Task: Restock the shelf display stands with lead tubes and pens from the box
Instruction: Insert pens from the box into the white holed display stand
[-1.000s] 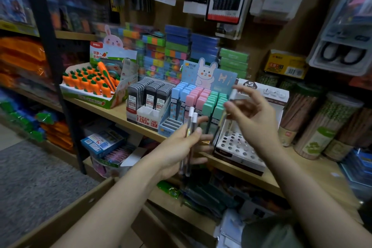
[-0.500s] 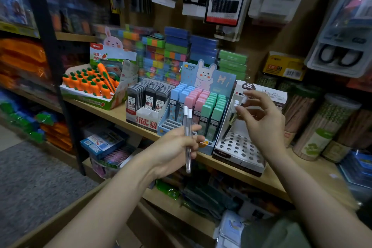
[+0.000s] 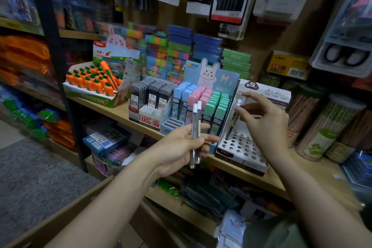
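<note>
The right hand point(image 3: 265, 121) pinched one pen point(image 3: 235, 119) nearly upright, tip just over a back-left hole of the white perforated stand point(image 3: 241, 151) on the shelf point(image 3: 120, 112), while the left hand point(image 3: 181, 147), nearby, gripped two more pens point(image 3: 195, 137) upright.

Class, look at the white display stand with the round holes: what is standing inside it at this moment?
One pen stands in a back-left hole of the white stand, the right hand at its cap. The other visible holes look empty; the hand and wrist hide some at the right.
</note>
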`<state>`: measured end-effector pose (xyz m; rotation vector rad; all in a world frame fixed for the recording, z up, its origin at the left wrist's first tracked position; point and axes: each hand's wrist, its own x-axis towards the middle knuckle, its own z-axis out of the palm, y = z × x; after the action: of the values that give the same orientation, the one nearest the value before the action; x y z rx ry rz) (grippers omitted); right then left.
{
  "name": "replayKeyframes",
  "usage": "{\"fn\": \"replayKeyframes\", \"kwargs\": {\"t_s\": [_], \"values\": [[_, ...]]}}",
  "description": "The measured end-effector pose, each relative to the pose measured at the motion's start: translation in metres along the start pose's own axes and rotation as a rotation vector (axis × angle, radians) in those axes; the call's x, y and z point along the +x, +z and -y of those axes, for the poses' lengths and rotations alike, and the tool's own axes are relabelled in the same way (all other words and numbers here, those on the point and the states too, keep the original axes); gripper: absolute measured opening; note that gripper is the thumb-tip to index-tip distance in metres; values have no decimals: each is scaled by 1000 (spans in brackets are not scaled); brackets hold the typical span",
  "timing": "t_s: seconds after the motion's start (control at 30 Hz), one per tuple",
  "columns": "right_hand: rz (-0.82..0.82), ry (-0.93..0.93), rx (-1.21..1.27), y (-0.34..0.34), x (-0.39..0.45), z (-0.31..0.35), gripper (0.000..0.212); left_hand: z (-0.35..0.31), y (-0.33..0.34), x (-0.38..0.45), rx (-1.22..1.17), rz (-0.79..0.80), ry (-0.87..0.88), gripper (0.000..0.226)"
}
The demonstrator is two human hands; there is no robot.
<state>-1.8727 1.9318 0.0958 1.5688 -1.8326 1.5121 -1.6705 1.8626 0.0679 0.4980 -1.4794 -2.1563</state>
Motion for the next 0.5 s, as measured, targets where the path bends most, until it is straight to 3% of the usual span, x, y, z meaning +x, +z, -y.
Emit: {"fn": "replayKeyframes", "kwargs": {"t_s": [0.27,0.5], "values": [[24,-53,-89,11,-5,10,37,4,0,3,20,-81,38,32],[52,-12,-136,7,-9,5,34,3,4,-2,-28,30,67,27]]}}
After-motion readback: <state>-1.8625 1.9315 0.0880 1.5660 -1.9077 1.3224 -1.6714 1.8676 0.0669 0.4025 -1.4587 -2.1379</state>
